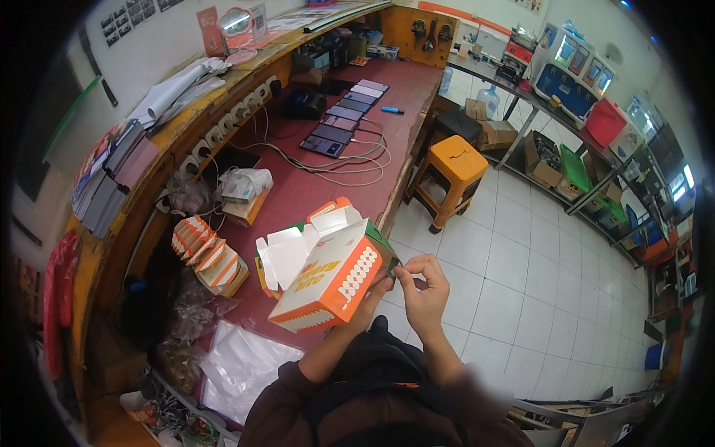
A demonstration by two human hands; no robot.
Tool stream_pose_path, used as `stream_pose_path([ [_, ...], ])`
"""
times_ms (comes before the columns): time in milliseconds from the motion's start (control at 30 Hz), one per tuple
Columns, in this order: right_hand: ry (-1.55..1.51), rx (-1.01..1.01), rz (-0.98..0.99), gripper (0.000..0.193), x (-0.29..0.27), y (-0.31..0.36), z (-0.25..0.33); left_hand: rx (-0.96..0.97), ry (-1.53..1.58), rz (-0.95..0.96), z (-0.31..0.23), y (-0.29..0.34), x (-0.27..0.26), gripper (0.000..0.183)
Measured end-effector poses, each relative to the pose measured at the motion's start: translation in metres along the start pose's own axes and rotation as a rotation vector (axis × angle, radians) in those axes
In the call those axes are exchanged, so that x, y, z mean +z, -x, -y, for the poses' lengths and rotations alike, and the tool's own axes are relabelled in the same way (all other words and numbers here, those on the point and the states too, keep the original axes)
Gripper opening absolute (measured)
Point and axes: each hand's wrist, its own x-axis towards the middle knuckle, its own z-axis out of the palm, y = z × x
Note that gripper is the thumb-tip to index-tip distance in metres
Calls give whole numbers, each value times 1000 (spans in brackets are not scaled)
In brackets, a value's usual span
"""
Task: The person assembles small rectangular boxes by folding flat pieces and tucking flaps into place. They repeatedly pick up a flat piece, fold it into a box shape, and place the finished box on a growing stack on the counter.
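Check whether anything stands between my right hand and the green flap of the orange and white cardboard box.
Nothing visible does: the right hand touches the green flap directly; the left hand holds the orange and white cardboard box.

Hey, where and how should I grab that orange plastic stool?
Take the orange plastic stool by two opposite edges of its seat. It stands upright, and that flat top with rounded corners should give an even lift. I'd come from the near right, over the white tiled floor, since the red-topped counter lies to its left and what looks like a black stool stands behind.
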Motion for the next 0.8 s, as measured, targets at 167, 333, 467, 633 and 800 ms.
stream_pose_path([
  [167, 130, -167, 30, 16, 9, 14, 3, -13, -98, 41, 3, -10, -12, 20],
  [333, 701, -389, 274, 33, 13, 15, 5, -261, 247, -116, 19, -17, -21, 20],
  [467, 672, -272, 299, 52, -2, -10, 4, 154, -707, 124, 22, -7, -38, 14],
  [633, 632, -313, 411, 71, 2, -41, -7, 247, -1216, 571, 27, 19, -37, 11],
  [800, 620, 129, 411, 67, 14, -32, -37, 251, -1220, 791, 15, 39, -47, 10],
])
